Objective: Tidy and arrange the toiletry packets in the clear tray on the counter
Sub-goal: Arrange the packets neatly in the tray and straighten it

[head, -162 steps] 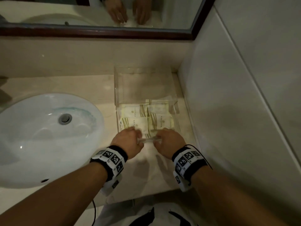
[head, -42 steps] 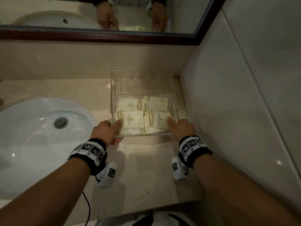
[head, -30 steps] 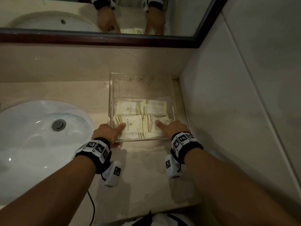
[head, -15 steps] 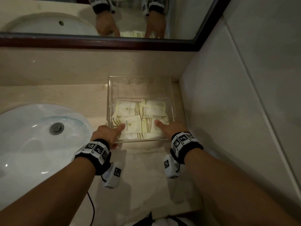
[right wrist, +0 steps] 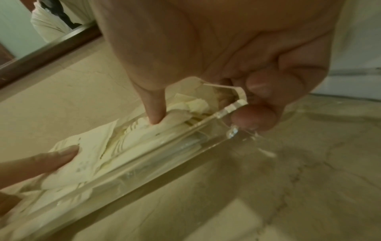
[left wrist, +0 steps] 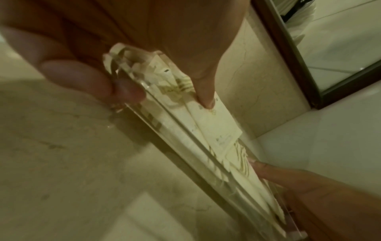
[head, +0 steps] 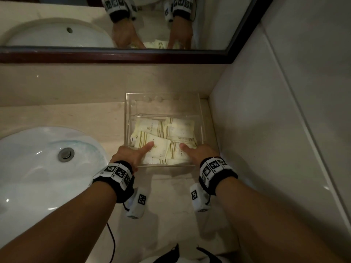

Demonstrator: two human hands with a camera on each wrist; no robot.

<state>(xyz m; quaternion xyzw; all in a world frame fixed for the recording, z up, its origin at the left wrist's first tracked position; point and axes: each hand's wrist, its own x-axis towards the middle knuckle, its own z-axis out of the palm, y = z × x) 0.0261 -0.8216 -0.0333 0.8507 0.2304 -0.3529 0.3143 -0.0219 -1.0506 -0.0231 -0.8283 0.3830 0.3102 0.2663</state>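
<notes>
A clear tray (head: 128,114) sits on the counter in the corner by the right wall. Several cream toiletry packets (head: 171,128) with gold stripes lie flat in its near half, overlapping; the front-left packet (head: 160,147) lies askew. My left hand (head: 131,154) grips the tray's near-left corner, thumb on that packet and fingers curled outside the wall (left wrist: 171,135). My right hand (head: 199,152) grips the near-right corner the same way, its thumb (right wrist: 154,114) pressing on a packet (right wrist: 128,138). The far half of the tray is bare.
A white sink (head: 28,168) with a metal drain (head: 66,154) fills the left of the counter (head: 167,196). A dark-framed mirror (head: 133,25) runs above the backsplash. A tiled wall (head: 266,130) stands close on the tray's right.
Both thumbs have slid from the tray's near corners inward onto the front packets. The front-left packet has turned askew. The hands stay at the near wall.
</notes>
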